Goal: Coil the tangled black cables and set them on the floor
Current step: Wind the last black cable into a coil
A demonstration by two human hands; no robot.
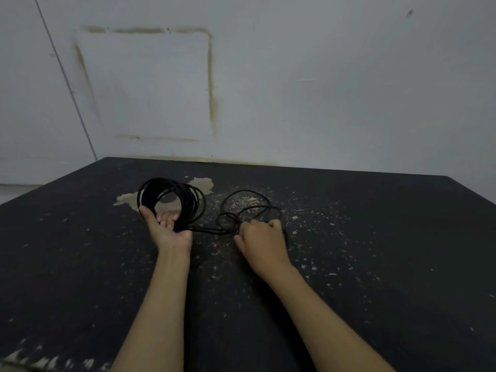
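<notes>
Right hand curled on the loose cable tangle. I see left hand gripping the upright coil on the black surface.

Bottom of the cable coil hidden inside the left hand, right hand fingers curled under, grip on the loose cable not visible, both forearms and the tabletop cut by the edges
</notes>
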